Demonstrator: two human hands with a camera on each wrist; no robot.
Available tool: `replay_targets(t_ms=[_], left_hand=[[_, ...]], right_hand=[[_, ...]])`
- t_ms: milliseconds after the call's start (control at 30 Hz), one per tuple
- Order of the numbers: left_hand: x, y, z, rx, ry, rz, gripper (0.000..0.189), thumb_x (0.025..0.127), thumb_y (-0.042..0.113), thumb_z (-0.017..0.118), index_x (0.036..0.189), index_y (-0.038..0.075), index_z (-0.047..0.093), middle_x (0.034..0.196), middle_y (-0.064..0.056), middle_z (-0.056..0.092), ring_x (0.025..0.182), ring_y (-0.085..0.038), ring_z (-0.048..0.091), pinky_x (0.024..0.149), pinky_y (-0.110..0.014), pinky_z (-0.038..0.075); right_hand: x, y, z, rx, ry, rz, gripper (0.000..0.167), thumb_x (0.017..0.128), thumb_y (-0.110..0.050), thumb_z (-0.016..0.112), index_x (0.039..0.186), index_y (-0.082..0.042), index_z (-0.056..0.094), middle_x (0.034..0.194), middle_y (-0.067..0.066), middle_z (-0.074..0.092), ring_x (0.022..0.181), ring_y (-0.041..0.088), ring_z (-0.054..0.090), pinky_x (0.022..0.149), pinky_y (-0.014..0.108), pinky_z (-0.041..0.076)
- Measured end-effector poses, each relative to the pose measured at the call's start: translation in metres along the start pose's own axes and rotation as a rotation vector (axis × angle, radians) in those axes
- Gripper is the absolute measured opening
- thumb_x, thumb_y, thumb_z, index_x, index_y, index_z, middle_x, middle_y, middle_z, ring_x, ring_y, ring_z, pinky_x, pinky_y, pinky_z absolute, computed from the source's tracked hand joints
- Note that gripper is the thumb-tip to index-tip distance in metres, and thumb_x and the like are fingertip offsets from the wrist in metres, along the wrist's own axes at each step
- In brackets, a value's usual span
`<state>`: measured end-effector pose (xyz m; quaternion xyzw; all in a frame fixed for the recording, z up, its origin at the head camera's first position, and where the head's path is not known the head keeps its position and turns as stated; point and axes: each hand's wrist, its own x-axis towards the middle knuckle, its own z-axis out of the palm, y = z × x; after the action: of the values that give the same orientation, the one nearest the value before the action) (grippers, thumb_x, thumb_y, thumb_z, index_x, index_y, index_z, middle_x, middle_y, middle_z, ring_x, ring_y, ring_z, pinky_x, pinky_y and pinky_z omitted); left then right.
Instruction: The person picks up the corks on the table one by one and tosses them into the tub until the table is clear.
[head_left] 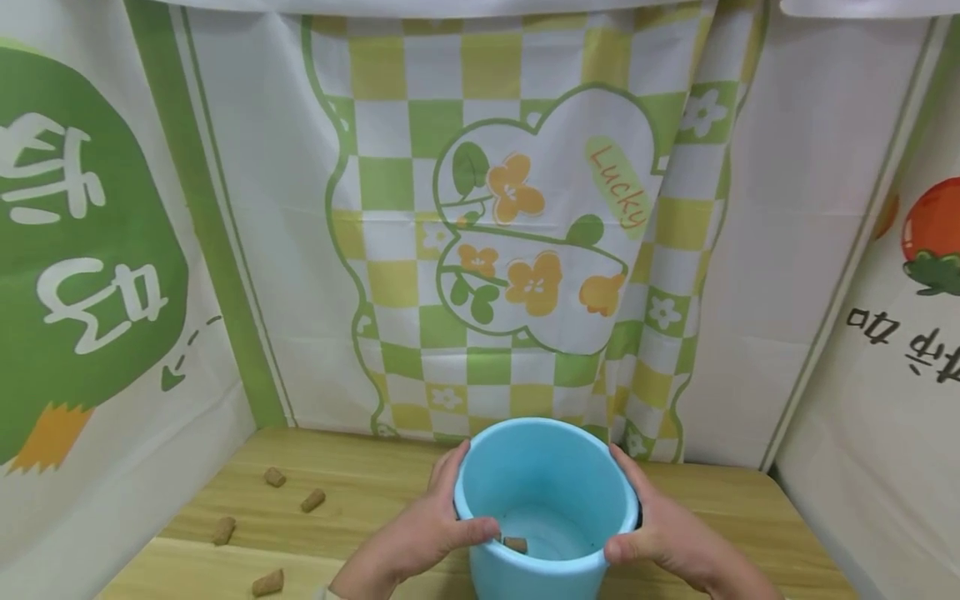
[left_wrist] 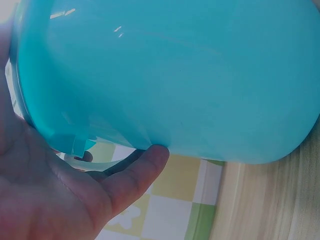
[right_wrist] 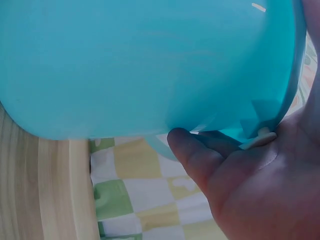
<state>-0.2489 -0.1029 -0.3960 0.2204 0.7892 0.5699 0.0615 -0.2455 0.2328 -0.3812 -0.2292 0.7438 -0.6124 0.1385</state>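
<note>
A light blue plastic bucket [head_left: 540,581] stands upright at the front middle of the wooden table, its mouth facing up toward me. My left hand [head_left: 423,533] grips its left side, thumb over the rim and fingers against the outer wall. On the opposite side my right hand [head_left: 667,537] holds it the same way. One brown cork [head_left: 515,544] shows inside the bucket, near my left thumb. In the left wrist view, fingers [left_wrist: 137,177] press the bucket wall [left_wrist: 165,80]. The right wrist view shows fingers [right_wrist: 195,155] against the wall [right_wrist: 135,65] below a handle joint.
Several loose corks lie on the table's left side, among them one cork [head_left: 267,582] near the front and another cork [head_left: 312,500] farther back. A green-and-yellow checked cloth [head_left: 390,292] hangs behind the wooden table [head_left: 375,475]. Printed cloth walls stand left and right.
</note>
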Motion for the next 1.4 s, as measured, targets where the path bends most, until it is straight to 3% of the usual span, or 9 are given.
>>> replay_targets(t_ms=[400,667,867,1033,1167,1200,1233,1300,1400], left_hand=[[0.000,0.004,-0.005,0.010,-0.029,0.019,0.103,0.090,0.046,0.072,0.161,0.013,0.005,0.160,-0.012,0.010,0.133,-0.040,0.034,0.101,-0.057,0.036],[-0.008,-0.008,-0.031,-0.296,-0.192,0.054,0.071,0.108,0.032,0.044,0.161,0.014,0.000,0.163,-0.020,0.000,0.127,-0.043,0.048,0.097,-0.047,0.046],[-0.020,-0.016,-0.050,-0.251,-0.187,0.034,0.062,0.111,0.036,0.027,0.161,0.023,-0.008,0.165,-0.015,-0.007,0.110,-0.040,0.062,0.092,-0.045,0.050],[-0.035,-0.015,-0.069,-0.090,-0.103,0.004,0.054,0.111,0.039,0.013,0.158,0.034,-0.013,0.165,-0.008,-0.002,0.081,-0.031,0.065,0.074,-0.036,0.053],[-0.049,-0.015,-0.088,-0.019,0.026,0.016,0.053,0.112,0.035,0.014,0.160,0.031,-0.008,0.161,-0.011,0.017,0.055,-0.015,0.048,0.048,-0.028,0.044],[-0.052,-0.015,-0.094,-0.012,0.078,0.014,0.055,0.112,0.033,0.019,0.161,0.027,-0.005,0.160,-0.012,0.021,0.051,-0.013,0.042,0.048,-0.029,0.042],[-0.055,-0.016,-0.099,0.009,0.138,0.021,0.057,0.112,0.032,0.026,0.162,0.023,0.000,0.157,-0.014,0.027,0.057,-0.012,0.048,0.055,-0.030,0.047],[-0.061,-0.016,-0.111,0.031,0.245,0.025,0.062,0.110,0.027,0.041,0.161,0.015,0.009,0.157,-0.014,0.028,0.082,-0.019,0.057,0.077,-0.043,0.053],[-0.073,-0.021,-0.132,0.052,0.379,0.025,0.072,0.102,0.018,0.059,0.160,0.010,0.018,0.147,-0.004,0.042,0.078,-0.018,0.055,0.076,-0.045,0.052]], right_hand=[[0.000,-0.005,-0.005,-0.078,-0.012,0.016,0.121,0.079,-0.017,0.086,0.159,-0.015,-0.005,0.144,0.029,0.037,0.116,0.041,0.052,0.088,0.040,0.048],[0.000,-0.011,-0.004,-0.117,-0.031,0.013,0.120,0.080,-0.022,0.086,0.160,-0.017,-0.003,0.141,0.027,0.043,0.115,0.039,0.053,0.088,0.042,0.047],[-0.001,-0.013,-0.004,-0.134,-0.037,0.051,0.121,0.080,-0.029,0.086,0.160,-0.017,-0.004,0.139,0.025,0.045,0.114,0.037,0.053,0.088,0.042,0.047],[0.000,-0.012,-0.005,-0.128,-0.036,0.068,0.122,0.079,-0.029,0.086,0.160,-0.018,-0.004,0.139,0.025,0.046,0.115,0.037,0.053,0.089,0.042,0.046],[0.000,-0.011,-0.005,-0.139,-0.038,0.063,0.122,0.079,-0.030,0.087,0.160,-0.018,-0.004,0.139,0.024,0.046,0.114,0.036,0.053,0.089,0.042,0.046],[-0.001,-0.011,-0.005,-0.143,-0.038,0.060,0.123,0.079,-0.031,0.087,0.160,-0.017,-0.005,0.139,0.024,0.046,0.114,0.036,0.053,0.089,0.042,0.046],[-0.001,-0.012,-0.005,-0.144,-0.039,0.057,0.123,0.079,-0.031,0.087,0.160,-0.017,-0.005,0.139,0.024,0.046,0.114,0.036,0.053,0.089,0.042,0.046],[-0.001,-0.012,-0.005,-0.144,-0.041,0.055,0.123,0.079,-0.032,0.087,0.160,-0.017,-0.005,0.139,0.024,0.046,0.114,0.036,0.053,0.089,0.042,0.046],[-0.001,-0.013,-0.005,-0.140,-0.043,0.057,0.124,0.079,-0.033,0.087,0.160,-0.017,-0.006,0.139,0.024,0.045,0.114,0.036,0.053,0.089,0.042,0.046]])
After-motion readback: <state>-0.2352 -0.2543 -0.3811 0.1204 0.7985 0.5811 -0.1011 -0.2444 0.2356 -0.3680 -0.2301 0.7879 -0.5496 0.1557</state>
